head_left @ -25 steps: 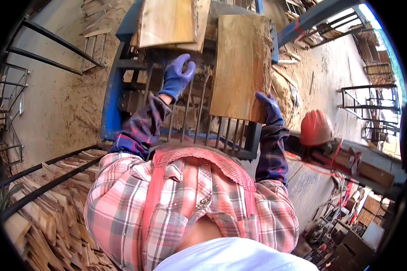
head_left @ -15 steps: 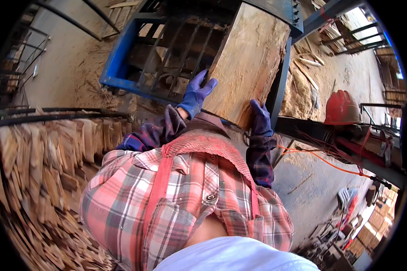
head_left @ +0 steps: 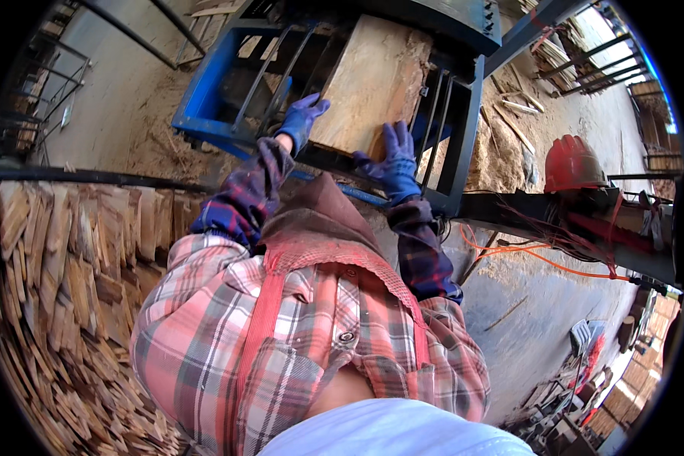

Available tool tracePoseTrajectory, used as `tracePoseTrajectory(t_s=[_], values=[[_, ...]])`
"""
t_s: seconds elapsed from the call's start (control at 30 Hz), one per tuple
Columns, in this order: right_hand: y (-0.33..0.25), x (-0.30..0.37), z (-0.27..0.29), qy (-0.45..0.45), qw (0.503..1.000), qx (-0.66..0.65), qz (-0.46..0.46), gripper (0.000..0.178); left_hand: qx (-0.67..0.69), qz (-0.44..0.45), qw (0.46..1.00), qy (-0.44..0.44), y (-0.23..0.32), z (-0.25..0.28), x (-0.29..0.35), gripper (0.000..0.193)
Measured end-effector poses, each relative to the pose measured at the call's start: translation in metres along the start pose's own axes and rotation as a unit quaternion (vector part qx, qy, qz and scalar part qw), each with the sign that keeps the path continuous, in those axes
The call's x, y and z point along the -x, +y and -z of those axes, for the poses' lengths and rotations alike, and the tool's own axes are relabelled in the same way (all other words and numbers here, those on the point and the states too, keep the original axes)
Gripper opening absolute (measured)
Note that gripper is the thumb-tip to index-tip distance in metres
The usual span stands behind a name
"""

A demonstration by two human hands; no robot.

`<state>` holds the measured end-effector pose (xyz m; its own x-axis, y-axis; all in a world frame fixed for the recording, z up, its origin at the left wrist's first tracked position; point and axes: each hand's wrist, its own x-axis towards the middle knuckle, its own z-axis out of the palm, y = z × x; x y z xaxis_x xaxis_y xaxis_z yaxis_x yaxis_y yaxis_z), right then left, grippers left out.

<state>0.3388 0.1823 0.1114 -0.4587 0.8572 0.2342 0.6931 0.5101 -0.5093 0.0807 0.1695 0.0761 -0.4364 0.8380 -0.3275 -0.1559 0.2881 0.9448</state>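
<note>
We have our gloved left hand at the left edge of the wooden board, though whether it grips we cannot tell; our right hand, fingers splayed, is at its near right corner. The board lies over the barred blue frame, its near end by the frame's near edge.

Wooden plank is hiding part of the barred bed | machine housing is overrunning the top edge | lower-right clutter is defying identification
</note>
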Motion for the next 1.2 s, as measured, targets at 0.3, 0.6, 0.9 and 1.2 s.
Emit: tracePoseTrajectory(t_s=[0.3,0.6,0.9,1.2], values=[[0.027,-0.013,-0.016,-0.01,0.993,0.095,0.064,0.076,-0.443,-0.342,0.815,0.152,-0.01,-0.037,-0.007,0.025],[0.064,-0.093,-0.025,-0.062,0.985,0.156,0.037,0.071,-0.31,-0.266,0.91,0.074,-0.004,-0.052,-0.101,0.026],[0.051,-0.295,-0.03,-0.018,0.952,-0.279,-0.125,0.046,-0.027,-0.255,0.945,0.204,0.16,0.079,-0.183,0.049],[0.051,-0.432,-0.022,-0.137,0.926,-0.185,-0.301,0.079,-0.197,-0.185,0.961,0.062,0.171,0.029,-0.163,0.045]])
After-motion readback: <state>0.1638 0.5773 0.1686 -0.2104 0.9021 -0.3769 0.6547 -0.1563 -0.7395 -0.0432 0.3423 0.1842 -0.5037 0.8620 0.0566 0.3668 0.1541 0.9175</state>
